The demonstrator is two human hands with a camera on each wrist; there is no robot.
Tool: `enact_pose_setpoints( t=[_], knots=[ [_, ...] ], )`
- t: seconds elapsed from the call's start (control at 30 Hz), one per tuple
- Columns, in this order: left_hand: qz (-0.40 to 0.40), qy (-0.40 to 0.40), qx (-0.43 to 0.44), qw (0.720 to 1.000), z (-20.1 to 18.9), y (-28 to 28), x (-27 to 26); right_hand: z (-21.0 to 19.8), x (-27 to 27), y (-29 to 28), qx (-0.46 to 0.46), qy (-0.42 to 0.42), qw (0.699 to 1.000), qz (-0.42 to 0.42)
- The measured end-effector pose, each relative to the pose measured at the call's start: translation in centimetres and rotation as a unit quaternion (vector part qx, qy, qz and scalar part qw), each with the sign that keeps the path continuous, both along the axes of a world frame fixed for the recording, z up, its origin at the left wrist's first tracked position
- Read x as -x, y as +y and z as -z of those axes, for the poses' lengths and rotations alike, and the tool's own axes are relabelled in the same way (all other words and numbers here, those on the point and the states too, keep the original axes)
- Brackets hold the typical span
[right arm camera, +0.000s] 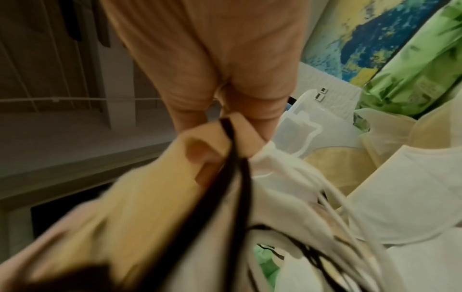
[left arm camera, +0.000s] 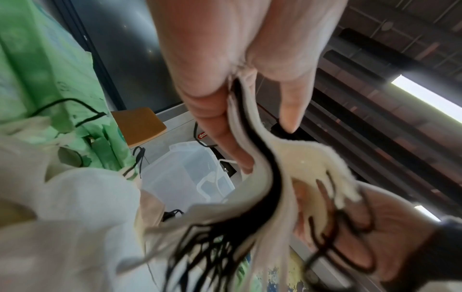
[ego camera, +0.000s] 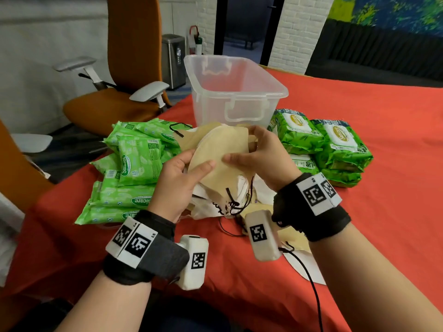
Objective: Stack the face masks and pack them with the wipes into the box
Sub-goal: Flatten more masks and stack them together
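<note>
Both hands hold a stack of beige face masks above the red table, black ear loops dangling below. My left hand grips the stack's left edge, thumb on top. My right hand pinches its right side, thumb across the front. In the left wrist view the masks are pinched edge-on between thumb and fingers; the right wrist view shows the stack close up and blurred. More masks, white and beige, lie loose under the hands. The clear plastic box stands behind. Green wipes packs lie left, larger packs right.
The red tablecloth is bare at the far right and near the front edge. An orange office chair stands off the table's left. A black cord runs from the right wrist across the near table.
</note>
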State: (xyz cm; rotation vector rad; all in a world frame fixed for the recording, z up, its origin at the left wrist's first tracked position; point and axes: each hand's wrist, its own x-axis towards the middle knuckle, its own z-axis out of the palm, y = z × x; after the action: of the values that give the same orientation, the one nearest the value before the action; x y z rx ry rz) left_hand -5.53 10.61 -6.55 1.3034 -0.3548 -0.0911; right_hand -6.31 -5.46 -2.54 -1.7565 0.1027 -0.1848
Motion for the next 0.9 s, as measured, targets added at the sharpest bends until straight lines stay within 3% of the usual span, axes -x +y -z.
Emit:
enact_pose_setpoints(
  t=[0.2,0.3,0.37,0.43,0.53,0.73,0.9],
  knots=[
    [-0.043,-0.059,-0.050,0.996,0.1,0.1,0.0,0.4,-0.5,0.2,0.059,-0.012,0.998,0.020],
    [-0.046,-0.082,-0.067,0.993,0.5,0.5,-0.3,0.1,-0.4,0.1,0.064,-0.093,0.991,0.076],
    [-0.059,-0.085,-0.072,0.992,0.7,0.5,-0.5,0.2,-0.3,0.0,0.123,-0.149,0.976,0.102],
    [-0.063,-0.078,-0.061,0.993,0.8,0.5,-0.7,0.4,-0.2,0.0,0.156,-0.175,0.970,0.066],
    [-0.055,-0.064,-0.055,0.995,0.4,0.3,-0.4,0.5,-0.1,0.0,0.123,-0.099,0.986,-0.045],
    [-0.082,-0.035,-0.017,0.996,0.5,1.0,-0.8,-0.1,0.9,-2.0,0.018,-0.083,0.991,-0.103],
    [-0.052,-0.030,-0.022,0.998,0.4,1.7,-1.0,-0.3,1.2,-2.5,0.118,-0.014,0.976,-0.183]
  ],
)
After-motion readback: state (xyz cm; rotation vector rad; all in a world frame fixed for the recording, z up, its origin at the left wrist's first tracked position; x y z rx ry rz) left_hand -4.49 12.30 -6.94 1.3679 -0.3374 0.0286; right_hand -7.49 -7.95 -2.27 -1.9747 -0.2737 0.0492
